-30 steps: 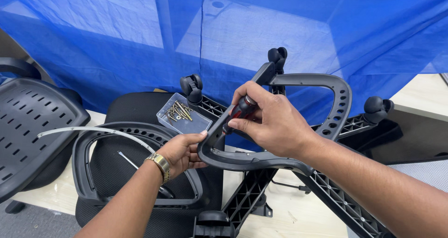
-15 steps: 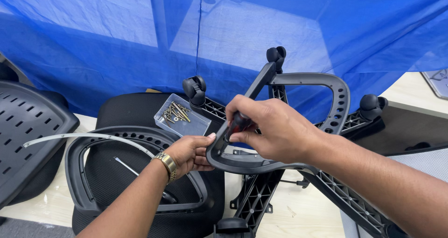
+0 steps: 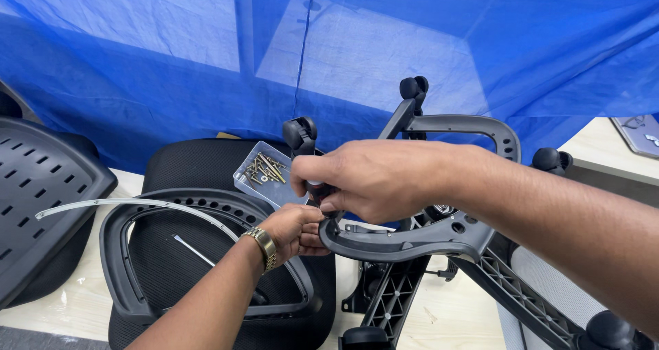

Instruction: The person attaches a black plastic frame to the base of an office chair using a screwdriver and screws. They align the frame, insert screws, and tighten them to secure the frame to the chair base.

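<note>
Gripping curved grey plastic chair armrest (image 3: 419,237): right hand (image 3: 374,178) clamped on black tool handle (image 3: 317,189), left hand (image 3: 295,230) pinching beneath; clear tray (image 3: 250,178) of brass screws (image 3: 266,168) at ten o'clock.

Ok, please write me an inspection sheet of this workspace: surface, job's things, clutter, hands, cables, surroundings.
Surface: pale floor, partly covered by chair parts.
Job's things: dark grey armrest loop; a dark tool handle at its end.
Clutter: clear tray of screws on the black seat cushion; second armrest loop; perforated backrest; wheeled chair base; thin white strip.
Hands: left hand steadies the loop's end; right hand grips the tool handle.
Cables: nothing seen.
Surroundings: blue sheet behind.
</note>
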